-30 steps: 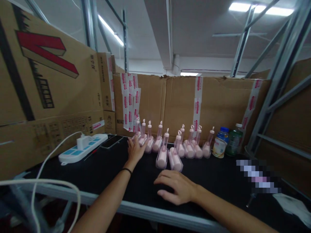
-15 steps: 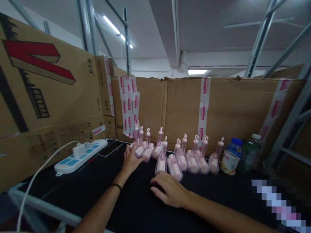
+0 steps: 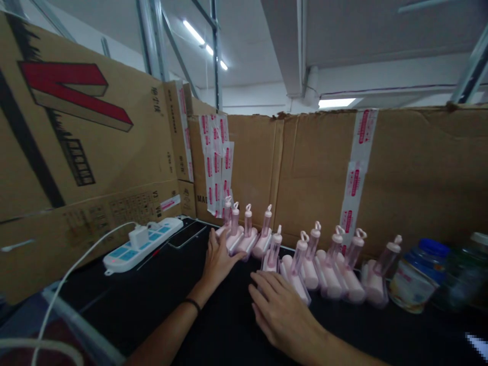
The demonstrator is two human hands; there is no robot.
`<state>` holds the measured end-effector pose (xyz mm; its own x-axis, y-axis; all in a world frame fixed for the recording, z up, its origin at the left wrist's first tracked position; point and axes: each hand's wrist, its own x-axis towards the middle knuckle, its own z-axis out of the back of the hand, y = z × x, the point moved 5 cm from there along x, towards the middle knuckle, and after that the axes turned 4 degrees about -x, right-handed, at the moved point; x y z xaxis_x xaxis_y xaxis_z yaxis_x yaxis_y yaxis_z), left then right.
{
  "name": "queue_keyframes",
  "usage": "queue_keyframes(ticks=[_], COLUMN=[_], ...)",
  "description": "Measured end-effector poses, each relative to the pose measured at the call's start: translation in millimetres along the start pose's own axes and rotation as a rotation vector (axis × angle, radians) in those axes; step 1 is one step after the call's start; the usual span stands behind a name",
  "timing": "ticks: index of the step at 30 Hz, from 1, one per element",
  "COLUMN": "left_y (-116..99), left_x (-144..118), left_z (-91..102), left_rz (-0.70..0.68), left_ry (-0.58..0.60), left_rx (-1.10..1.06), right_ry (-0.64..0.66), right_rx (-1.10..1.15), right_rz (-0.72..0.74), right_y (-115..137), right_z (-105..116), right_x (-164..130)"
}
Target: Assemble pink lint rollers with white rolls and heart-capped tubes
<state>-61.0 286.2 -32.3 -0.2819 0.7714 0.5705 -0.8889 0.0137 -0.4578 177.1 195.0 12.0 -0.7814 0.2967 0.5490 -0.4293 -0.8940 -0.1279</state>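
Several pink roller-shaped items in clear cases (image 3: 305,262) stand in a row on the black tabletop (image 3: 160,305) along a cardboard wall. My left hand (image 3: 219,259) lies flat with its fingertips against the leftmost items (image 3: 238,239). Just in front of the middle items (image 3: 272,251), my right hand (image 3: 280,307) rests palm down with fingers spread, almost touching them. Neither hand holds anything. A dark band circles my left wrist.
A white and blue power strip (image 3: 143,244) with a plugged charger and white cable lies at the left, with a phone (image 3: 188,235) beside it. A can (image 3: 417,274) and a green bottle (image 3: 465,274) stand at the right. Cardboard walls (image 3: 400,178) enclose the back and left.
The view has moved closer and to the left. My right hand has slid forward toward the middle items; my left hand stays at the leftmost ones.
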Motion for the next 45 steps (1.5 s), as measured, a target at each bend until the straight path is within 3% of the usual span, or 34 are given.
queue_keyframes(ticks=[9, 21, 26, 32, 38, 42, 45], left_y=[-4, 4, 5, 6, 3, 10, 18], left_x=[10, 2, 3, 3, 2, 6, 11], left_z=[-1.3, 3.4, 3.4, 3.6, 9.8, 24.4, 30.2], left_rz=[0.011, -0.014, -0.023, -0.027, -0.018, 0.055, 0.097], left_ry=[0.017, 0.016, 0.019, 0.017, -0.024, -0.091, -0.068], left_rx=[0.033, -0.019, -0.040, -0.056, -0.086, -0.126, -0.173], right_ry=[0.118, 0.144, 0.150, 0.133, 0.111, 0.096, 0.131], right_rx=[-0.194, -0.490, -0.487, -0.419, -0.366, -0.357, -0.323], right_rz=[-0.191, -0.388, -0.448, -0.506, -0.550, -0.708, -0.800], right_y=[-16, 23, 28, 8, 2, 12, 14], right_z=[-35, -54, -54, -64, -43, -16, -9], right_x=[-22, -17, -6, 9, 26, 3, -22])
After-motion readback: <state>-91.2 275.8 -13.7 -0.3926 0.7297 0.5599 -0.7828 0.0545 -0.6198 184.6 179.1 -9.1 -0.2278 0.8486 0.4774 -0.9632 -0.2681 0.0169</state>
